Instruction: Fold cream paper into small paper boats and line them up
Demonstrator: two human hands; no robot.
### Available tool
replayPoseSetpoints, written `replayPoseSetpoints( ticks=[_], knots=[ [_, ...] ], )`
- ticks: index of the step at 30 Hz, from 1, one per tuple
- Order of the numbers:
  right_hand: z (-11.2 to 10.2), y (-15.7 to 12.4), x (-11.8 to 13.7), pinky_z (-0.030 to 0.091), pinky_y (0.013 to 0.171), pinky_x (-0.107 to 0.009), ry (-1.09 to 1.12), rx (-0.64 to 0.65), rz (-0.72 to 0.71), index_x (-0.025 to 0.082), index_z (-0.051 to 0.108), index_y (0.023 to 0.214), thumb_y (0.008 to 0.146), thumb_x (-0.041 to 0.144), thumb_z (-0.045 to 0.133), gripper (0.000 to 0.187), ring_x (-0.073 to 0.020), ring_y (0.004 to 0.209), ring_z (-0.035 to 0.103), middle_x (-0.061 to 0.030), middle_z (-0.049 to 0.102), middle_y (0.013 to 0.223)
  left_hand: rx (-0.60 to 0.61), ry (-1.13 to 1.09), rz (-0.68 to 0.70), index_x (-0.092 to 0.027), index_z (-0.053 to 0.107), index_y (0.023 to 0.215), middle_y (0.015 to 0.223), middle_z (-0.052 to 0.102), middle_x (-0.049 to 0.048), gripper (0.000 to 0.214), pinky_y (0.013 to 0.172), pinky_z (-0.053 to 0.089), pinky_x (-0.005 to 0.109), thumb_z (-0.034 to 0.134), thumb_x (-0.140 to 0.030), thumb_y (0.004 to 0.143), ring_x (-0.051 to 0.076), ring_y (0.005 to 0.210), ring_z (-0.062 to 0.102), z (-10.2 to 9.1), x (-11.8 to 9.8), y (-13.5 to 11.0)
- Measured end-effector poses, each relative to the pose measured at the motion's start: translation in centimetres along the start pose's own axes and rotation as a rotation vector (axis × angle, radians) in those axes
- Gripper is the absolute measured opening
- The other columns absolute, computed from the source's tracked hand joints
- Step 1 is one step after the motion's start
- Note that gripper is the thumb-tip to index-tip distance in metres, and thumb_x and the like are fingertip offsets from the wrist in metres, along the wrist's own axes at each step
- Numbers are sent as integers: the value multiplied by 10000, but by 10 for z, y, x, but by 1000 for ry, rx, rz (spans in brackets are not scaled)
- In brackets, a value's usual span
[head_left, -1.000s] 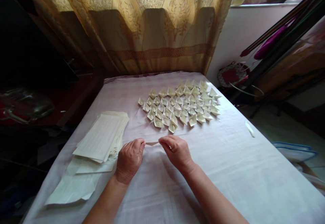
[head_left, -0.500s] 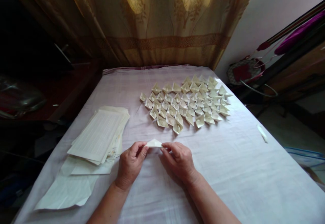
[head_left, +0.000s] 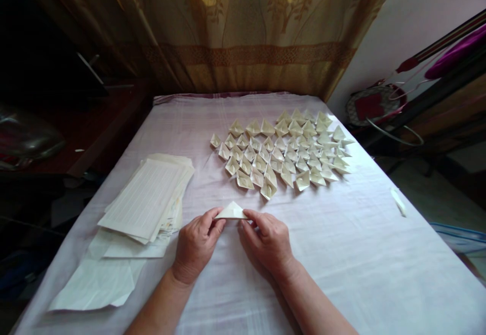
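Between both hands is a small folded paper triangle [head_left: 232,210], white, with its peak up and its long edge toward me. My left hand [head_left: 199,241] pinches the left corner between thumb and forefinger. At the right corner, my right hand [head_left: 268,236] grips with thumb and forefinger, the other fingers curled in. Just beyond the hands, several folded paper boats [head_left: 259,163] stand close together in rows. To the left of my left hand lies a stack of lined paper sheets [head_left: 142,198].
A pale checked cloth [head_left: 341,254] covers the table. Loose sheets [head_left: 96,284] stick out below the stack. A small white strip [head_left: 398,203] lies near the right edge. Behind the table hangs a gold curtain [head_left: 243,56]; a patterned bag [head_left: 374,105] is off to the right.
The view has shifted slightly. The paper triangle now shows more of its front face and its peak stands a little higher; both hands keep hold of its corners.
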State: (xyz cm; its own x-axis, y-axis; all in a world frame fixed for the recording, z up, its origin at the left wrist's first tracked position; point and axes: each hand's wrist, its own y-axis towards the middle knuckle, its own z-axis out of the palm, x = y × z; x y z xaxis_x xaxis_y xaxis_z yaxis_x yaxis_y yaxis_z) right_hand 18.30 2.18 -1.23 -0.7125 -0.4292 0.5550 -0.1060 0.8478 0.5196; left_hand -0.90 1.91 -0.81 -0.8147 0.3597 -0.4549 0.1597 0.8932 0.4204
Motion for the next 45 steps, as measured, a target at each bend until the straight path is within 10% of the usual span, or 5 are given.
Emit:
replayPoseSetpoints(
  ticks=[24,33,45],
  knots=[
    [-2,1,18,551,697,-278,60,-59,-170,201,706,1013,915,112,522,226,-159,722,703,-58,757,836,44,458,67,-232,658,692,549,651,13,382,530,340,282,460,-391,978,180,553,614,-12,-16,6],
    [-2,1,19,546,688,-274,78,-66,-150,201,695,949,904,112,523,199,-156,704,698,-47,753,811,82,328,62,-243,724,1086,649,713,29,290,536,380,269,483,-346,962,178,578,629,-11,-12,3],
    [0,-1,21,538,685,-255,134,-73,-154,222,707,1023,908,111,531,238,-143,734,669,-50,726,849,68,306,-31,-215,739,1017,639,725,46,346,520,403,250,410,-311,972,186,553,661,-7,-18,1]
  ],
)
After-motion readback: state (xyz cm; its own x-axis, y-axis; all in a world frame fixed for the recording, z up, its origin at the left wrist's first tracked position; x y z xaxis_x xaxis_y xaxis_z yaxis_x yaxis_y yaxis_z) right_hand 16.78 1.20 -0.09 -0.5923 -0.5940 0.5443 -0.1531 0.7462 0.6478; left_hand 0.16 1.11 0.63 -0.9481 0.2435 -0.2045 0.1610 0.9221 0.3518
